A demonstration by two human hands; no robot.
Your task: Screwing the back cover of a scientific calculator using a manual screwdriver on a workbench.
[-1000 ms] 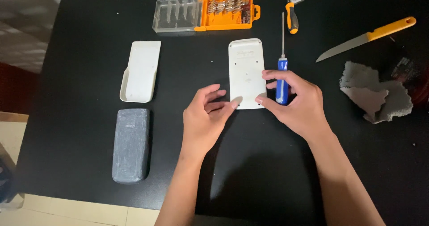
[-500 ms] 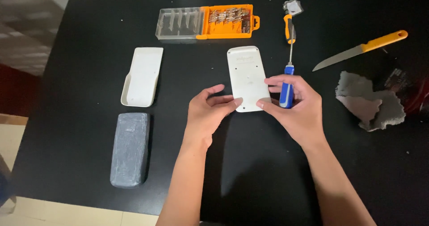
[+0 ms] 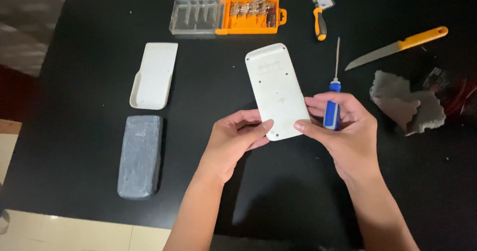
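so the white back panel [image 3: 277, 91] just got tilted up off the black table [image 3: 89, 82], pinched at its near end by the left hand [image 3: 236, 139] and right hand [image 3: 343, 132], blue screwdriver [image 3: 332, 107] tucked in the right, so it looks ready for unscrewing.

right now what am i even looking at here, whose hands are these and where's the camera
The camera is worn on a person's head and looks down at their own two bare hands over a black table; there is no machine here. Both hands hold up a white, flat rectangular plastic casing with small screw holes: the left hand grips its lower edge, and the right hand pinches its lower right corner while also holding a blue-handled screwdriver.

On the table lie a white plastic cover, a grey padded rectangular case, an open orange and clear bit box, a small orange-handled tool, an orange-handled knife and a piece of grey torn foam.
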